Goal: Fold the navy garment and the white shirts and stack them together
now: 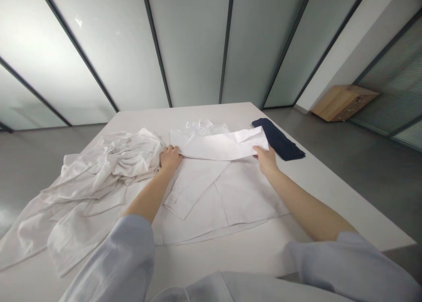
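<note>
A white long-sleeved garment [204, 196], a shirt or coat, lies flat on the table in front of me. One sleeve [198, 185] crosses it diagonally, and its far part is doubled over into a wide white band [220, 146]. My right hand [265, 159] pinches the right end of this band between thumb and fingers, slightly raised. At the band's left end, my left hand [170, 158] is closed with its fingers curled on the garment's edge; the fingertips are partly hidden. Thin, crinkled translucent material [204, 127] sticks out behind the band.
A loose heap of white clothes [112, 161] covers the table's left side, touching my left hand. A folded dark navy cloth [278, 139] lies near the right edge of the white table [329, 196]. Frosted glass panels [194, 42] stand behind; a wooden cabinet [339, 102] is at far right.
</note>
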Motion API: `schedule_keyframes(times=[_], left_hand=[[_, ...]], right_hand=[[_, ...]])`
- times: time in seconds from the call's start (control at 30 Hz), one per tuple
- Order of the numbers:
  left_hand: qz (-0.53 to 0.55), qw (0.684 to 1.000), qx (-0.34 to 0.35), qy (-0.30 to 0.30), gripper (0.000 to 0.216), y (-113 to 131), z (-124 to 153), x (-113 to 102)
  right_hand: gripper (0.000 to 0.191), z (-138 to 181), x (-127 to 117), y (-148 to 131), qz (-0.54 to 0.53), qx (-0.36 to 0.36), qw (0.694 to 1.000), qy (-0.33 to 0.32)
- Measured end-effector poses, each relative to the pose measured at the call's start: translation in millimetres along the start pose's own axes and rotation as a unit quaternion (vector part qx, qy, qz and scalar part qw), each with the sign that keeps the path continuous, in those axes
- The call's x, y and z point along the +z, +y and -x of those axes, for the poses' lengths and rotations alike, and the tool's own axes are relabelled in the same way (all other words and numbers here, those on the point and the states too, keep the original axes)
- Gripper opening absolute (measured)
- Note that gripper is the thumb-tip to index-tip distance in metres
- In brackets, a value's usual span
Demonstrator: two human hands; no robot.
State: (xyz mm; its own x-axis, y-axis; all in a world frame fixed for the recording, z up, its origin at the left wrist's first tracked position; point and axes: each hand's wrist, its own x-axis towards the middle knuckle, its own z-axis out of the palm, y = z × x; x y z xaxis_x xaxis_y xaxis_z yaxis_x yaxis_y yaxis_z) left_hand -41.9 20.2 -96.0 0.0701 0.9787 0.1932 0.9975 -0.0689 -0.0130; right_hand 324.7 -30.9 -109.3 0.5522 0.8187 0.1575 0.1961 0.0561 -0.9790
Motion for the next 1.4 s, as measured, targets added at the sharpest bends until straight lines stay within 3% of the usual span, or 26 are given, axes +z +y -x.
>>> schedule_keyframes(times=[0.27, 0.37, 0.47, 0.6, 0.67, 0.73, 0.8, 0.87, 1.0, 1.13, 1.23, 1.4], left_hand=[[-0.066, 0.997, 0.027, 0.002, 0.032, -30, -21, -25], [-0.079, 0.996, 0.036, 0.012, 0.032, -36, -21, -28], [-0.072, 0.996, 0.061, -0.004, 0.034, -37, -18, -24], [-0.046, 0.993, 0.101, -0.032, 0.045, -40, -16, -15], [-0.029, 0.992, 0.113, -0.043, 0.047, -42, -17, -10], [-0.005, 0.989, 0.138, -0.046, 0.046, -43, -20, -6], [0.022, 0.984, 0.171, -0.041, 0.041, -43, -22, -5], [0.045, 0.981, 0.185, -0.037, 0.035, -42, -23, -5], [0.06, 0.991, 0.108, -0.051, 0.041, -36, -27, -8], [0.033, 0.997, -0.002, -0.076, 0.043, -28, -45, -8], [0.021, 0.996, -0.038, -0.074, 0.041, -24, -69, -5], [0.027, 0.996, -0.018, -0.079, 0.055, -27, -110, 6]], right_hand=[[0.075, 23, -45, 15, 0.081, 0.01, 0.994, -0.079], [0.062, 36, -54, 7, 0.141, -0.028, 0.973, -0.181], [0.038, 48, -65, -5, 0.217, -0.024, 0.928, -0.301], [0.043, 44, -81, -17, 0.211, 0.031, 0.876, -0.432], [0.044, 31, -87, -22, 0.196, 0.021, 0.887, -0.419], [0.041, 14, -87, -24, 0.183, -0.02, 0.918, -0.351], [0.035, -2, -80, -25, 0.185, -0.058, 0.938, -0.288], [0.03, -12, -64, -21, 0.205, -0.089, 0.938, -0.265], [0.033, -14, -23, -4, 0.267, -0.15, 0.91, -0.28], [0.037, -9, 2, 16, 0.349, -0.229, 0.852, -0.316], [0.04, -9, 3, 25, 0.381, -0.262, 0.828, -0.317], [0.044, -6, -9, 29, 0.385, -0.27, 0.82, -0.326]])
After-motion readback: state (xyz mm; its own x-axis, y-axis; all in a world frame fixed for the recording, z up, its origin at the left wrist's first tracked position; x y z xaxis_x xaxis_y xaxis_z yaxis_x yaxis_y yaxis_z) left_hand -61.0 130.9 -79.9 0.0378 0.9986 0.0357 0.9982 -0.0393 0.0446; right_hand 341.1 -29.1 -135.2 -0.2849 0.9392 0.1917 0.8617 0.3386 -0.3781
